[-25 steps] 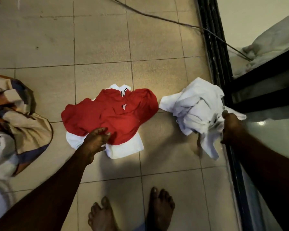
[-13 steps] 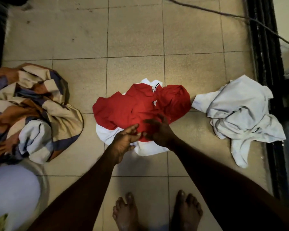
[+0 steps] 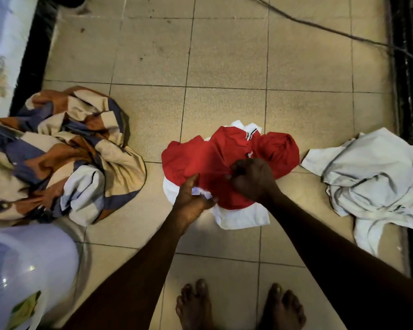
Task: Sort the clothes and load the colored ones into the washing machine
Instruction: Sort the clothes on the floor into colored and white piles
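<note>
Both hands down on the red shirt (image 3: 196, 160), which lies mid-floor on top of a white garment (image 3: 243, 216): my right hand (image 3: 253, 181) is curled, bunching the red fabric near its middle, and my left hand (image 3: 192, 198) pinches cloth at the near-left edge, where red meets white. Patterned bundle (image 3: 65, 153) w/ orange, blue & cream sits well apart to the left, white pile (image 3: 372, 177) to the right by the dark frame (image 3: 410, 91); bare feet (image 3: 239, 306) at the bottom on the tile floor (image 3: 224, 55).

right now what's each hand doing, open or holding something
Left hand: grips the lower edge of the red shirt, where a white garment lies under it.
Right hand: fingers curled, bunching the red shirt's middle.
</note>
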Action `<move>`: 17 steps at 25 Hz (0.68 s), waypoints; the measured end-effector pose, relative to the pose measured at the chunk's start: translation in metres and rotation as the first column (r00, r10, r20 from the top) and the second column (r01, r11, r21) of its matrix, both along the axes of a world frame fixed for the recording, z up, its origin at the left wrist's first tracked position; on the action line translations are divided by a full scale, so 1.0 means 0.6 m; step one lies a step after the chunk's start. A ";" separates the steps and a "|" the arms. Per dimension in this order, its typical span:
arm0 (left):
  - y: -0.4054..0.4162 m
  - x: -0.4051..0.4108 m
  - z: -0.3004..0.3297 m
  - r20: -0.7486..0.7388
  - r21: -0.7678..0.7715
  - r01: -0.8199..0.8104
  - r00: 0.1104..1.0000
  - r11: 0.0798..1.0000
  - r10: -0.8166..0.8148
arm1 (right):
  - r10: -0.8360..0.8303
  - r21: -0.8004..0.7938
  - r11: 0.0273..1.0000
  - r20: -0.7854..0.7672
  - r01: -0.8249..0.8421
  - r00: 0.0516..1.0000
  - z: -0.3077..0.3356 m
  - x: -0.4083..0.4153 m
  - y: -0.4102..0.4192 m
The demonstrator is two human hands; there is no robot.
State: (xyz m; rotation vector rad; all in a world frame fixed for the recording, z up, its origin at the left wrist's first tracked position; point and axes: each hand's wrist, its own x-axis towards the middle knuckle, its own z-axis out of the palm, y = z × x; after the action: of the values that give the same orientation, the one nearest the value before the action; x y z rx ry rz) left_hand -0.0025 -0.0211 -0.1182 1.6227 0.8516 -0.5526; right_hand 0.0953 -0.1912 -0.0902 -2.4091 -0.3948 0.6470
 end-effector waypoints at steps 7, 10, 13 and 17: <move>-0.009 0.002 0.034 0.085 0.444 0.016 0.995 0.896 -0.060 | 0.180 0.625 0.759 -0.473 0.184 0.862 0.316 0.025 0.002; -0.002 0.020 0.051 0.083 -0.032 -0.105 0.991 0.994 0.107 | 0.331 0.819 0.519 -0.455 0.243 0.826 0.420 0.057 -0.009; -0.004 0.027 0.111 0.091 -0.189 -0.144 0.982 0.971 0.164 | 0.196 0.821 0.393 -0.514 0.414 0.835 0.459 0.100 -0.038; 0.019 0.048 0.231 0.148 -0.436 -0.407 0.847 0.803 0.510 | -0.023 0.768 0.317 -0.580 0.556 0.814 0.459 0.134 -0.099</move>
State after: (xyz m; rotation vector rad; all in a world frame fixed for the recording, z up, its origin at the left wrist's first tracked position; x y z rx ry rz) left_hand 0.0263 -0.0095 0.0201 1.0355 0.8403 -0.1364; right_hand 0.1759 -0.2506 0.1853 -1.0767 -0.0165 0.5733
